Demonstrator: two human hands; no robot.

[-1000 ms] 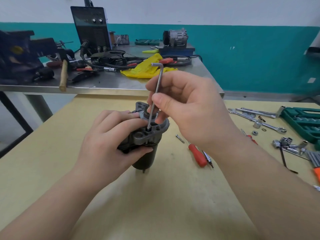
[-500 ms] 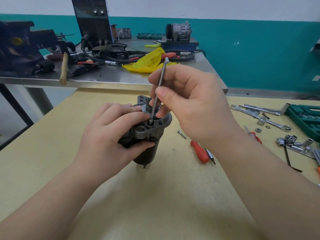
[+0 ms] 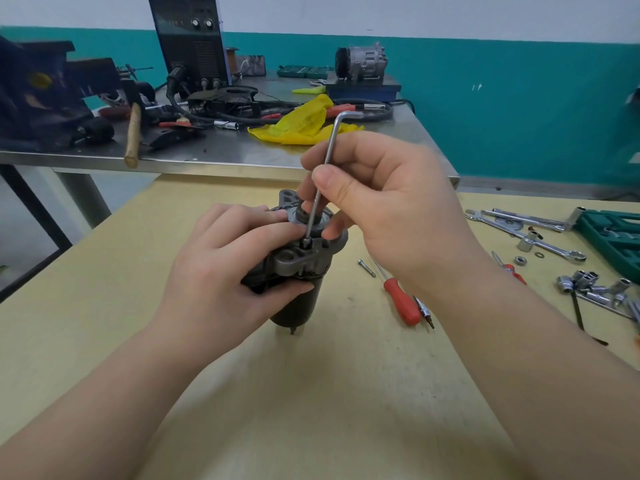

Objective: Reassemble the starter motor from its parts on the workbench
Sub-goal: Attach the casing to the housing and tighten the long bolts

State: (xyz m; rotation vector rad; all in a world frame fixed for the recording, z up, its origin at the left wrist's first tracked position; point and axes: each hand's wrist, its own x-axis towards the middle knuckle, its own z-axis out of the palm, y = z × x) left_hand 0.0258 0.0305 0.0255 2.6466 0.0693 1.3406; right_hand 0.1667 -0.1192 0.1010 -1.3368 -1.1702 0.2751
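Note:
The starter motor (image 3: 301,268) stands upright on the yellow workbench (image 3: 311,393), its grey cast nose housing on top and the dark cylindrical body below. My left hand (image 3: 221,271) grips the housing from the left, fingers curled over its top. My right hand (image 3: 384,199) pinches the long shaft of an L-shaped hex key (image 3: 327,157) between thumb and fingers. The key stands nearly upright with its tip in a bolt head (image 3: 306,242) on the housing; its short arm points right at the top.
A loose bolt (image 3: 367,267) and a red-handled screwdriver (image 3: 401,301) lie right of the motor. Wrenches (image 3: 526,233), sockets (image 3: 588,284) and a green tool case (image 3: 613,237) sit at the right edge. Behind stands a cluttered steel table (image 3: 221,157) with a yellow cloth (image 3: 304,124).
The hex key has turned in the bolt: its short arm swung from left, through end-on, to pointing right. My left hand keeps its grip on the housing.

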